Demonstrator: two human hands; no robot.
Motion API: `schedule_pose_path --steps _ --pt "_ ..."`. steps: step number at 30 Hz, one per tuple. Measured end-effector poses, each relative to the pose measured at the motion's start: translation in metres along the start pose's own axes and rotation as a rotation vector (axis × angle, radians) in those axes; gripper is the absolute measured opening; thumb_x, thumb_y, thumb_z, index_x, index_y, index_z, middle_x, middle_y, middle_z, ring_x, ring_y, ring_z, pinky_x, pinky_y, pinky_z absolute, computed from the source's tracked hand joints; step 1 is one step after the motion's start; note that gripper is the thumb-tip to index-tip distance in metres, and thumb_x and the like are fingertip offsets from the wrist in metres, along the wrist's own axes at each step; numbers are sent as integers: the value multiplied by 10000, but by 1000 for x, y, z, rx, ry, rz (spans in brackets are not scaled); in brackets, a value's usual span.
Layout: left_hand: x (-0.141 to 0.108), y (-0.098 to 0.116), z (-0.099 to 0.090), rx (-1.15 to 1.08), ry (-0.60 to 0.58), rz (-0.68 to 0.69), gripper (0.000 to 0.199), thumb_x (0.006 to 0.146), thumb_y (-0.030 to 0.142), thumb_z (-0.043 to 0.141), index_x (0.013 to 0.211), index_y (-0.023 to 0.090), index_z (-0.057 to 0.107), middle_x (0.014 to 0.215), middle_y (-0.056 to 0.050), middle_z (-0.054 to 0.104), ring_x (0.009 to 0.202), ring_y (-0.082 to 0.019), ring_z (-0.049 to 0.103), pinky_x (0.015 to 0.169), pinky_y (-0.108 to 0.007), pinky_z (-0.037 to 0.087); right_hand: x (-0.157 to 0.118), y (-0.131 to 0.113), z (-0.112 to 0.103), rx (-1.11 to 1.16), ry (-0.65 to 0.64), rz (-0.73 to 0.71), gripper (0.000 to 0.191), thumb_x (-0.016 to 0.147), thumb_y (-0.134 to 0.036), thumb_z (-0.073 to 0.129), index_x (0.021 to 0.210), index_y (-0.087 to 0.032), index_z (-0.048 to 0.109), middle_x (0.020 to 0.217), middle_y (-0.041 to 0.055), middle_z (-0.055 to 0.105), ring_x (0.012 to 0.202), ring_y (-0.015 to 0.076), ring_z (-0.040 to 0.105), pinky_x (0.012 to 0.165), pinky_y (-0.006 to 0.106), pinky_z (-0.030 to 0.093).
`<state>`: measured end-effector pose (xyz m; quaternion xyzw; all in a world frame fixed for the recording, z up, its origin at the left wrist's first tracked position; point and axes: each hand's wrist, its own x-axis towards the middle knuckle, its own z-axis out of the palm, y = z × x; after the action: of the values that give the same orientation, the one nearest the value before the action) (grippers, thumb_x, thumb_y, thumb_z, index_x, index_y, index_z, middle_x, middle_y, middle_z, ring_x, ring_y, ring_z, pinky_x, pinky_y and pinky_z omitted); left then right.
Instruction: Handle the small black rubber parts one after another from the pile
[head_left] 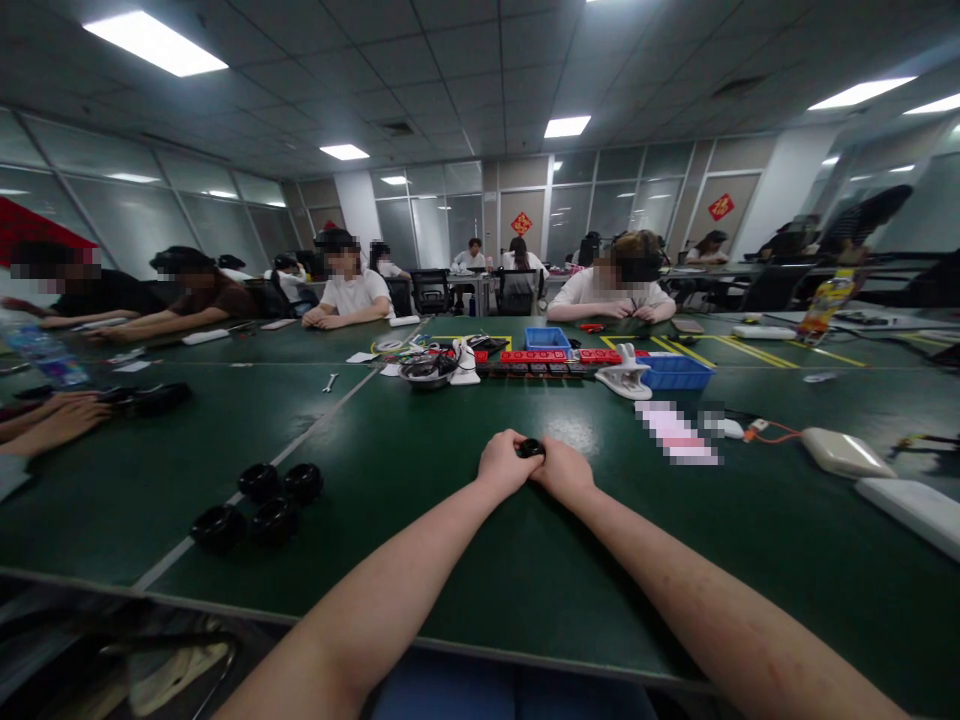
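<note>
Both my hands rest on the green table (420, 530) straight ahead, wrapped around a small black round part (531, 448) with a ring-like top. My left hand (501, 468) grips it from the left, the thumb along its near edge. From the other side my right hand (567, 470) closes on the same part, and its fingers are mostly hidden. Only the part's top shows between the hands. To the left, several glossy black round parts with hollow tops (275, 521) stand grouped close together beside a pale line on the table.
Beyond my hands are red power strips (532, 356), blue bins (677, 373), white clamps (624, 375) and a cable bundle (427, 368). A small wrench (329, 382) lies left of them. White boxes (911, 510) sit at right. A co-worker's hands (67, 420) are at far left; others sit opposite.
</note>
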<state>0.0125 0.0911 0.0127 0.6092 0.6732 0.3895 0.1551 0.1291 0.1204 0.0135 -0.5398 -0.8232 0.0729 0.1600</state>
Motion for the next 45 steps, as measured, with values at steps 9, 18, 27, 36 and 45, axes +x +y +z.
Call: schedule_pose_path --steps 9,18,27,36,45 --pt "-1 -3 -6 -11 -23 86 306 603 317 666 842 157 564 865 -52 562 798 -177 531 714 -277 414 -1 7 -7 107 -39 -73 370 674 -389 570 960 -164 502 916 89 567 805 211 539 639 272 368" --pt "5 -12 -18 -202 -340 184 400 583 337 678 912 134 572 791 -18 554 650 -111 478 568 -213 380 9 36 -25 585 -453 -349 360 606 -276 628 941 -158 570 784 3 585 680 134 506 632 244 381" --pt "4 -13 -16 -194 -321 207 394 574 349 682 894 143 580 830 -30 565 700 -131 493 614 -232 385 10 34 -23 589 -438 -335 286 605 -252 621 869 -147 584 684 -20 544 613 109 467 574 216 358" --pt "2 -9 -17 -149 -289 212 388 569 334 690 893 147 586 834 -27 559 712 -136 503 632 -239 396 10 35 -21 570 -422 -330 257 605 -266 619 832 -148 598 665 -20 547 590 106 463 555 213 352" --pt "1 -7 -19 -232 -304 245 379 575 285 690 909 149 574 844 -27 570 757 -138 507 680 -242 404 11 36 -19 572 -422 -341 281 612 -271 614 860 -141 590 674 -16 546 588 107 455 557 219 352"
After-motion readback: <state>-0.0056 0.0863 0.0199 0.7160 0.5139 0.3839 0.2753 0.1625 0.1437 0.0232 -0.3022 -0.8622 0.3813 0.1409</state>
